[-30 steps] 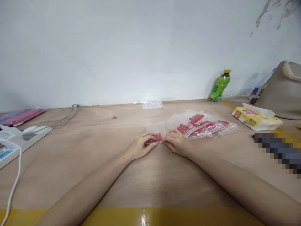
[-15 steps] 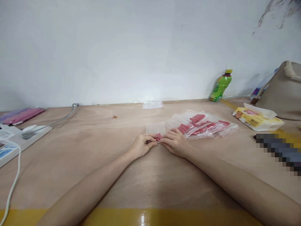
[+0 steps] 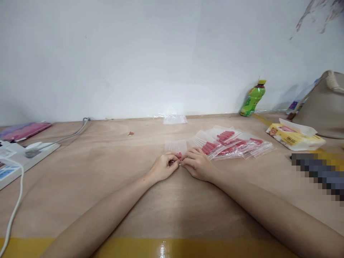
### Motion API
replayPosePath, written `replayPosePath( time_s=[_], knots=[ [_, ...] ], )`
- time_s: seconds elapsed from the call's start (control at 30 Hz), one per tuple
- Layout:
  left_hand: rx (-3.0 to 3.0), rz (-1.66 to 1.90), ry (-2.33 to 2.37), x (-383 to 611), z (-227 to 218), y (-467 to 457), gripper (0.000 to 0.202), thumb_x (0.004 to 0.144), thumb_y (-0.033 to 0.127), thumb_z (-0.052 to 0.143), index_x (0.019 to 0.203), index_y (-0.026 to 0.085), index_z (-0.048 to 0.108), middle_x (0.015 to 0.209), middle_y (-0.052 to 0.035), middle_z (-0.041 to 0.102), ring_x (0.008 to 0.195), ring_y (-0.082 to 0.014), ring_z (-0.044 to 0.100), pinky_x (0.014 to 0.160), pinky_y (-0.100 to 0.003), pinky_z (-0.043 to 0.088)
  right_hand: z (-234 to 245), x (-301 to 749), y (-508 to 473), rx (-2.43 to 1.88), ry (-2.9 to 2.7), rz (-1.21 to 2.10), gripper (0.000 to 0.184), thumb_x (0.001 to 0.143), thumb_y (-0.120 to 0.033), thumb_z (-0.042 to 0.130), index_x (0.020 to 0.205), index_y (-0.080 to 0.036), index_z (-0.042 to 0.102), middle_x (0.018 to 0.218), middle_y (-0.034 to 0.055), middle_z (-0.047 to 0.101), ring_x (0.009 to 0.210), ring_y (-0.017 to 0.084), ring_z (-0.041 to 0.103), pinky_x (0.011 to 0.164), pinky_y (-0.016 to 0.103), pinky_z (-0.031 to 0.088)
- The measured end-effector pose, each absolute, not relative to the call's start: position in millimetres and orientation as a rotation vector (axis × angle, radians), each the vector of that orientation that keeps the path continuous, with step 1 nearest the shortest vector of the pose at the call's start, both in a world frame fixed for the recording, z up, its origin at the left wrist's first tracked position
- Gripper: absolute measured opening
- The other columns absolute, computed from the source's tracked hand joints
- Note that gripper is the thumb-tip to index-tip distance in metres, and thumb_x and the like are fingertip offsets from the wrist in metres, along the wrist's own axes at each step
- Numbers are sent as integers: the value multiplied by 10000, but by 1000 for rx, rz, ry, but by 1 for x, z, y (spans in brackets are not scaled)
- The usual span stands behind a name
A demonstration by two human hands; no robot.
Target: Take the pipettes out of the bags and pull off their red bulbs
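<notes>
My left hand [image 3: 164, 166] and my right hand [image 3: 197, 163] meet at the middle of the table, fingers pinched on the near edge of a clear zip bag [image 3: 175, 145]. Small red pieces show inside it between my fingertips; most of them are hidden. The far part of this bag lies flat beyond my hands. Just right of my right hand spreads a pile of clear zip bags [image 3: 231, 152], overlapping one another, with short red sticks [image 3: 225, 135] in them.
At the back lies another clear bag [image 3: 175, 119] by the wall. A green bottle [image 3: 253, 98], a tissue pack [image 3: 295, 138] and a beige bag [image 3: 321, 107] stand on the right. To the left are a power strip [image 3: 34, 157], its cables and a pink-purple packet [image 3: 27, 131].
The bag between my hands has shifted slightly left, and its near edge is now gathered between my fingertips. Fewer red pieces show there. The pile has stayed put.
</notes>
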State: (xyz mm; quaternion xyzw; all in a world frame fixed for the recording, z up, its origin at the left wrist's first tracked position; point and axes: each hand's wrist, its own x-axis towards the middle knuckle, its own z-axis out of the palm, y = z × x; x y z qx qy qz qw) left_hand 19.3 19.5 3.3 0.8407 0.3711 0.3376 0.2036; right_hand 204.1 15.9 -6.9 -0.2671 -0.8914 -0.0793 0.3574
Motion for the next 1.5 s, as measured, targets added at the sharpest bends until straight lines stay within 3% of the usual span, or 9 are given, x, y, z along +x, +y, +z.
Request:
replayPosePath(
  time_s=[0.43,0.7,0.93,1.13,1.23,1.37,1.5],
  knots=[
    [2454,994,1029,20,5,14,149,836,191,449,778,163,584,870,-54,618,788,-149,566,712,-275,461,-4,203,12,-884,-2244,-371,115,840,-196,489,752,-190,562,789,8,635,785,149,501,785,352,273],
    [2430,1004,983,19,1,16,96,798,201,521,806,177,613,950,-62,621,891,-169,583,783,-303,474,-6,200,12,-883,-2272,-390,118,830,-149,482,760,-189,568,775,19,619,803,158,496,793,353,276],
    [2241,952,1039,19,2,20,127,792,165,502,707,160,597,931,-64,620,949,-173,583,767,-281,485,-8,193,14,-861,-2319,-362,120,826,-136,482,746,-173,562,790,30,614,812,163,499,764,333,314],
    [2243,1077,1233,17,-1,21,137,823,206,460,752,164,569,861,-45,612,776,-152,580,667,-271,474,-4,185,7,-880,-2352,-253,64,790,-148,517,789,-176,573,1010,77,593,875,191,525,751,341,377],
    [2237,1186,1334,14,0,20,153,838,240,452,779,170,575,831,-39,604,769,-152,576,682,-273,475,0,191,6,-779,-2390,-13,78,762,-105,515,768,-172,554,1158,92,524,893,168,543,769,319,415],
    [2342,1112,1111,3,7,21,160,830,289,495,845,167,596,968,-61,622,977,-182,566,866,-313,455,4,210,10,-644,-2384,341,77,709,-95,552,708,-171,536,1184,98,498,1022,170,527,830,284,427],
    [2576,860,942,-9,11,26,359,829,332,507,1153,178,523,1208,-84,542,1221,-221,404,1025,-398,338,2,224,17,-765,-2301,400,108,755,-165,542,647,-165,549,1006,91,572,904,155,570,793,280,434]
  ],
)
